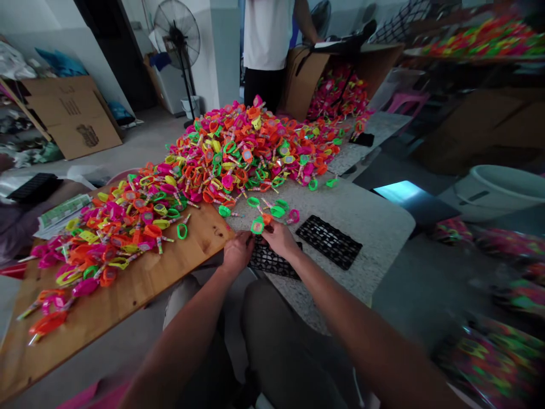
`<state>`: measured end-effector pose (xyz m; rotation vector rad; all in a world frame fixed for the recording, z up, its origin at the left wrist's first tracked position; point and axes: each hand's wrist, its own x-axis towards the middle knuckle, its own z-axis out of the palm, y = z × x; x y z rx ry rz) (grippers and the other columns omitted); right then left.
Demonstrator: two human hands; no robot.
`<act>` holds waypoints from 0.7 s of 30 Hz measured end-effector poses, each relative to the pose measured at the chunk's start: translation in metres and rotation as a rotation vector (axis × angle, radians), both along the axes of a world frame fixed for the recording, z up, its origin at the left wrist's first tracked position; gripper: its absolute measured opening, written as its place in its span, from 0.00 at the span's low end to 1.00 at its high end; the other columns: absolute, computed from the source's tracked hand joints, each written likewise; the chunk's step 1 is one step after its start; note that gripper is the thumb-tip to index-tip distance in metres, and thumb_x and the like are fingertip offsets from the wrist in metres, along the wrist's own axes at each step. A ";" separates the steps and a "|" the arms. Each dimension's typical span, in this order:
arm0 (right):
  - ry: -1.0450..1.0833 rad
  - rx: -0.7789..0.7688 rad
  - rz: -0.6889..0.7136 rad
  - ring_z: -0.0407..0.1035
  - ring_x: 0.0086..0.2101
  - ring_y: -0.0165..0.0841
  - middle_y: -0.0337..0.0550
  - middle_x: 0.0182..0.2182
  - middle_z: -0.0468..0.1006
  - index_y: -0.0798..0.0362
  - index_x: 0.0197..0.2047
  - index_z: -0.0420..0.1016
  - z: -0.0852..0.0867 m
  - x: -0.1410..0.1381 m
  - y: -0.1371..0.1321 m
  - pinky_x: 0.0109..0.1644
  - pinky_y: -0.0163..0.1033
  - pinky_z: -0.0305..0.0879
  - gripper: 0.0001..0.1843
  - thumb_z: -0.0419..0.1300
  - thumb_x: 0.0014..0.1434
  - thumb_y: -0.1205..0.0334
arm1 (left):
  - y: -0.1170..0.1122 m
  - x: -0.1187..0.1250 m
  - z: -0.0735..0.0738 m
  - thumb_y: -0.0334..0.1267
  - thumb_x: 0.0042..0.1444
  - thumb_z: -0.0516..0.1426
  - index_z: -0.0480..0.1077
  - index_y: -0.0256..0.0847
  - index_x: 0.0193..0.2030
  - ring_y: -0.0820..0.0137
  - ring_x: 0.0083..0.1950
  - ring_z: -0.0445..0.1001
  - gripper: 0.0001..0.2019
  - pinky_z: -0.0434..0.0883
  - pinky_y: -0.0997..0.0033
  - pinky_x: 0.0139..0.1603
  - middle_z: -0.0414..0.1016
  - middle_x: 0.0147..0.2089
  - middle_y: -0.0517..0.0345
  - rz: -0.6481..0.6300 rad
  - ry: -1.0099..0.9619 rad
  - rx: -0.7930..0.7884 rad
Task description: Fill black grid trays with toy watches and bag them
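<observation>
My right hand (281, 238) is closed on a toy watch (257, 226) with a green face frame, above the near edge of the stone-topped table. An orange piece (267, 218) shows at its fingertips; whether it belongs to that watch I cannot tell. Close beside the green watch, my left hand (238, 251) has its fingers curled together, and what they grip is hidden. Under both hands lies a black grid tray (275, 262), partly covered by them. A second black grid tray (329, 241) rests to the right. Loose green watches (279, 208) lie just beyond my hands.
A large heap of colourful toy watches (238, 147) spreads across the stone top and the wooden board (179, 258). Behind it a person (269, 40) stands beside an open carton (296, 85) of watches. A white bucket (498, 193) and filled bags (489, 363) sit at right.
</observation>
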<state>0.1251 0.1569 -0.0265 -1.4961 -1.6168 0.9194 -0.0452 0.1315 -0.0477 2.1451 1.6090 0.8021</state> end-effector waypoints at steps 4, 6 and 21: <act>-0.120 0.099 -0.072 0.75 0.30 0.35 0.41 0.28 0.80 0.50 0.35 0.73 -0.006 0.000 -0.004 0.35 0.35 0.66 0.06 0.59 0.59 0.58 | 0.000 0.002 0.000 0.37 0.67 0.58 0.76 0.43 0.48 0.66 0.50 0.79 0.07 0.74 0.68 0.52 0.81 0.49 0.54 -0.006 -0.010 0.024; -0.144 0.087 -0.107 0.74 0.30 0.36 0.41 0.26 0.79 0.50 0.34 0.73 -0.007 0.001 -0.006 0.35 0.35 0.65 0.06 0.61 0.58 0.57 | -0.001 0.002 0.000 0.37 0.66 0.58 0.76 0.43 0.47 0.65 0.50 0.79 0.07 0.74 0.68 0.52 0.81 0.48 0.54 -0.006 -0.018 0.034; 0.524 -0.381 -0.102 0.74 0.22 0.29 0.44 0.30 0.82 0.53 0.39 0.73 0.002 0.007 -0.001 0.18 0.28 0.60 0.07 0.61 0.55 0.62 | -0.001 -0.001 -0.001 0.36 0.67 0.57 0.74 0.41 0.46 0.66 0.48 0.78 0.05 0.74 0.69 0.50 0.79 0.46 0.53 -0.064 0.001 0.072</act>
